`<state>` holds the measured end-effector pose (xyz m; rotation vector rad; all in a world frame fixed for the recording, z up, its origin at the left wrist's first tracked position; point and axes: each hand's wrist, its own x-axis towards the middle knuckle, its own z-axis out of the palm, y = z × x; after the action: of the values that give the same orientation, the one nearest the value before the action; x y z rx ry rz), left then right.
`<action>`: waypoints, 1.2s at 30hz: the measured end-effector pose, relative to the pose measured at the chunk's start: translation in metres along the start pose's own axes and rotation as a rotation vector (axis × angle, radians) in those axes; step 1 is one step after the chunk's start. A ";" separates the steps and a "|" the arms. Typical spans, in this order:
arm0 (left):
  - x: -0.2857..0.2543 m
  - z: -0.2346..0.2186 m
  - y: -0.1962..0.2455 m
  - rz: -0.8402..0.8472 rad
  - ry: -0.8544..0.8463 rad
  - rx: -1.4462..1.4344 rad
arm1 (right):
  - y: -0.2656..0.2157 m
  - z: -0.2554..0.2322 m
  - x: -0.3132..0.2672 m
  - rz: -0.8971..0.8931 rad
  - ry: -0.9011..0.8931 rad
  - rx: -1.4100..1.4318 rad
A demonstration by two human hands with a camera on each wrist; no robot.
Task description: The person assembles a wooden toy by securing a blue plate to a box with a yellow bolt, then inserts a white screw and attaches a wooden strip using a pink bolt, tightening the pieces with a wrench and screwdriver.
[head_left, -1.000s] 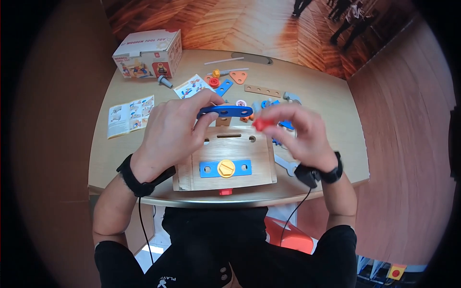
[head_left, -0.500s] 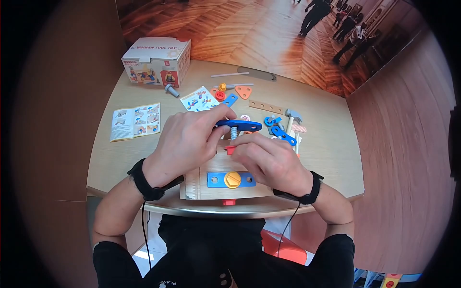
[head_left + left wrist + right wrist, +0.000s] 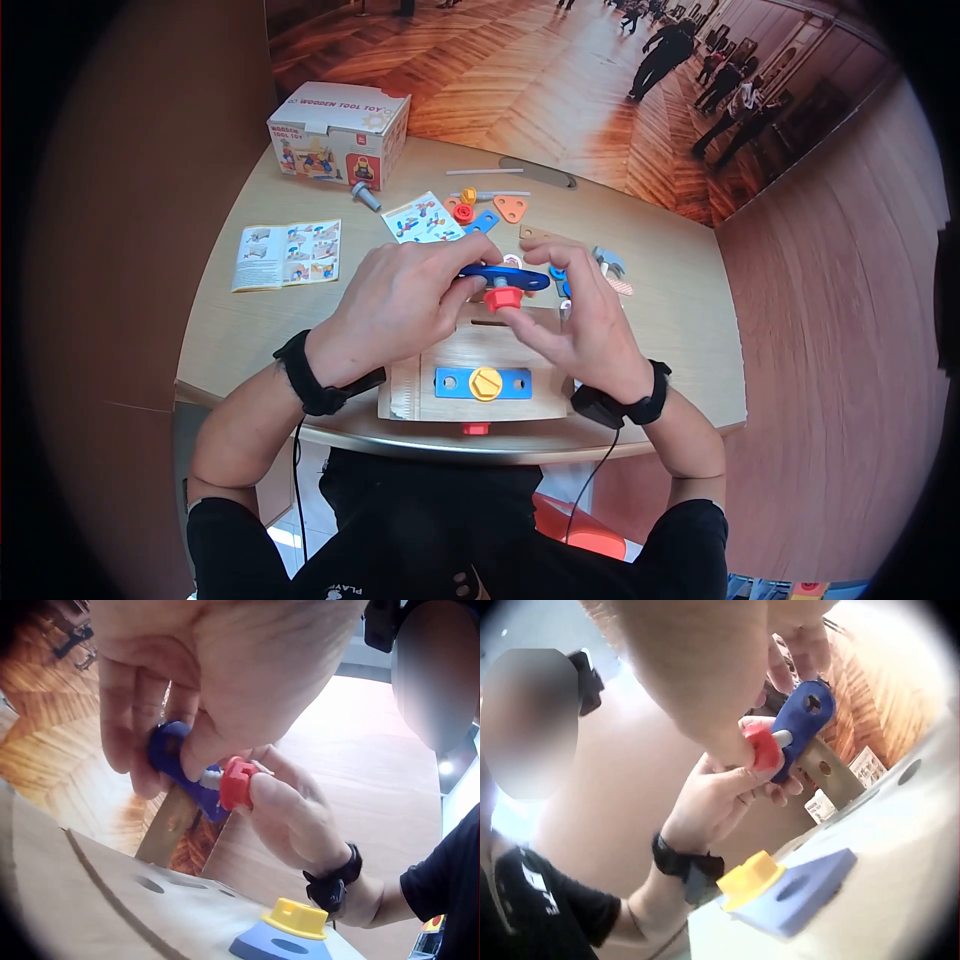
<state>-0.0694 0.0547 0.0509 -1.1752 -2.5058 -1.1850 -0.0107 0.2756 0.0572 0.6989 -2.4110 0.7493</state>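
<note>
My left hand (image 3: pixel 395 305) pinches a blue strip with holes (image 3: pixel 530 279) between thumb and fingers, above the wooden box (image 3: pixel 455 345). A grey threaded shank (image 3: pixel 211 779) runs between the strip and a red hexagonal piece (image 3: pixel 503 299) on the near side. In both wrist views the thumb of my right hand (image 3: pixel 595 340) touches the red piece, its other fingers (image 3: pixel 802 652) extended past the strip. On the box lies a second blue strip (image 3: pixel 450 383), with a slotted yellow bolt head (image 3: pixel 486 384) at its middle. A red hexagonal end (image 3: pixel 476 428) pokes out below the box's front.
Behind the hands lie an orange triangle plate (image 3: pixel 511 208), a red round piece (image 3: pixel 463 213), a toy hammer (image 3: pixel 609 262) and an instruction sheet (image 3: pixel 424 217). Further left are another leaflet (image 3: pixel 287 256), a grey bolt (image 3: pixel 366 196) and the toy carton (image 3: pixel 340 132).
My right hand brought the red piece from the right to beneath the blue strip. The shank stretch between them then shortened, and the right fingers have spread from their curl.
</note>
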 end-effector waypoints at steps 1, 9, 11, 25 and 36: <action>-0.001 0.002 -0.002 0.022 0.016 0.002 | 0.003 0.002 -0.002 -0.003 0.001 0.001; -0.002 -0.006 0.003 0.076 0.003 -0.042 | 0.010 0.006 0.000 0.193 -0.156 0.163; 0.000 -0.003 0.002 0.092 0.018 -0.065 | 0.010 0.004 0.000 0.196 -0.158 0.171; 0.003 0.006 0.011 -0.082 -0.022 -0.059 | 0.129 -0.011 0.017 0.340 -0.435 0.004; 0.006 0.006 0.011 -0.176 -0.052 -0.103 | 0.186 0.092 0.036 0.165 -0.478 0.056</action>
<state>-0.0648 0.0668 0.0564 -1.0378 -2.6627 -1.3567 -0.1781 0.3400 -0.0538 0.7787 -2.9185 0.7867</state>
